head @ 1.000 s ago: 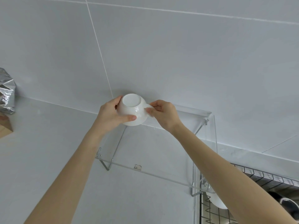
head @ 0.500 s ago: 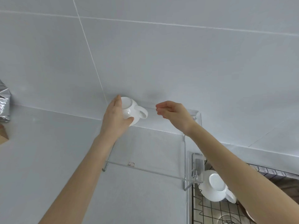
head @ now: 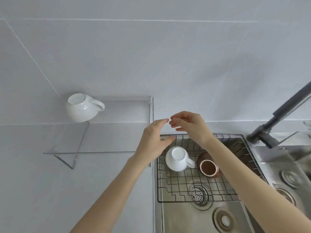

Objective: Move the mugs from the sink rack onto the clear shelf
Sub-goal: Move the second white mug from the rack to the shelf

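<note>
- One white mug (head: 83, 107) sat upside down on the clear shelf (head: 107, 132), at its back left corner against the tiled wall (head: 151, 56), handle pointing right.
- The rest of the shelf top to the right of that mug lay bare, up to its right edge, which stood just beside the sink (head: 193, 219).
- A second white mug (head: 177, 158) rested upside down in the wire sink rack (head: 198, 185), handle to the right, near the rack's back left corner.
- A brown mug (head: 208, 167) lay just beside it on the right, tilted with its mouth towards you; your right forearm cut off part of its far side.
- Your left hand (head: 154, 142) hovered above the rack's back left corner, fingers spread and curved, gripping nothing.
- Your right hand (head: 190, 126) hung over the rack's back rim, fingers loosely curled, also empty; its fingertips nearly met those of your left.
- The front half of the rack stood bare, with the drain strainer (head: 199, 193) showing through the wires.
- A dark tap (head: 282, 113) slanted in from the right, its spout end cut off by the frame edge.
- You could see a small mark on the steel rim of the second basin (head: 282, 149), too blurred to read.
- The shelf's clear legs were hard to trace against the pale counter (head: 50, 190).
</note>
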`<action>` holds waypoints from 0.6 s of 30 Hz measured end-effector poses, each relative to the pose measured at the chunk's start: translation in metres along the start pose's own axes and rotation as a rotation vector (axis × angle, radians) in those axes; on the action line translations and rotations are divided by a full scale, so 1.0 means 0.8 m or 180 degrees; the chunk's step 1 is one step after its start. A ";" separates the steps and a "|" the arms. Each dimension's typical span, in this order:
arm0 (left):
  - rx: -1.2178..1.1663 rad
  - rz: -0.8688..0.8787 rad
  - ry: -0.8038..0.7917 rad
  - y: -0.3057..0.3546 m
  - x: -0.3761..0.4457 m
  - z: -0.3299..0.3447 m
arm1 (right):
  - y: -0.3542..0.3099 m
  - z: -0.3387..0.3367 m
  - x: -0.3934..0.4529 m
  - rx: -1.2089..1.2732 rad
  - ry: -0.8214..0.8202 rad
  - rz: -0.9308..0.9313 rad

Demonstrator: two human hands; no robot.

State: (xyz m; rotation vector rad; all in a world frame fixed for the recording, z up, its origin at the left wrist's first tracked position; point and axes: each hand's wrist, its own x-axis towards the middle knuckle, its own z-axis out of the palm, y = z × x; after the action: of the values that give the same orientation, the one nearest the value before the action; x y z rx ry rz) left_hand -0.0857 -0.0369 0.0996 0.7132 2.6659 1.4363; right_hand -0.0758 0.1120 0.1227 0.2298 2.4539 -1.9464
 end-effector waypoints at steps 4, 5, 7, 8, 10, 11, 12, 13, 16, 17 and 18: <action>0.0046 -0.0159 -0.0423 -0.002 -0.006 0.052 | 0.045 -0.036 -0.033 -0.0086 0.0233 0.0221; 0.0096 -0.0230 -0.0545 -0.005 -0.008 0.065 | 0.059 -0.045 -0.039 -0.0168 0.0287 0.0292; 0.0249 -0.0404 -0.0753 -0.016 -0.012 0.087 | 0.086 -0.055 -0.047 -0.0400 0.0382 0.0428; 0.0318 -0.0498 -0.0830 -0.023 -0.013 0.096 | 0.098 -0.059 -0.049 -0.0524 0.0399 0.0486; 0.0414 -0.0679 -0.0933 -0.038 -0.014 0.110 | 0.120 -0.062 -0.048 -0.0757 0.0342 0.0551; 0.0447 -0.0754 -0.0959 -0.046 -0.014 0.116 | 0.131 -0.063 -0.045 -0.0841 0.0289 0.0590; 0.0473 -0.0816 -0.0967 -0.054 -0.013 0.121 | 0.139 -0.061 -0.042 -0.0904 0.0237 0.0632; 0.0494 -0.0877 -0.0970 -0.060 -0.012 0.127 | 0.147 -0.057 -0.039 -0.0959 0.0193 0.0683; 0.0635 -0.1025 -0.1038 -0.079 -0.006 0.145 | 0.173 -0.040 -0.027 -0.1202 0.0088 0.0864; 0.0684 -0.1057 -0.1078 -0.085 -0.004 0.151 | 0.182 -0.034 -0.023 -0.1416 0.0001 0.0909; 0.0734 -0.1078 -0.1120 -0.090 -0.003 0.156 | 0.189 -0.030 -0.018 -0.1722 -0.0133 0.0889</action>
State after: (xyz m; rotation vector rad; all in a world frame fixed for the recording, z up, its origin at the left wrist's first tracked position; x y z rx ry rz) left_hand -0.0815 0.0259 -0.0299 0.4426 2.5351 0.8458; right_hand -0.0422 0.1669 -0.0172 0.4800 2.6286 -1.1228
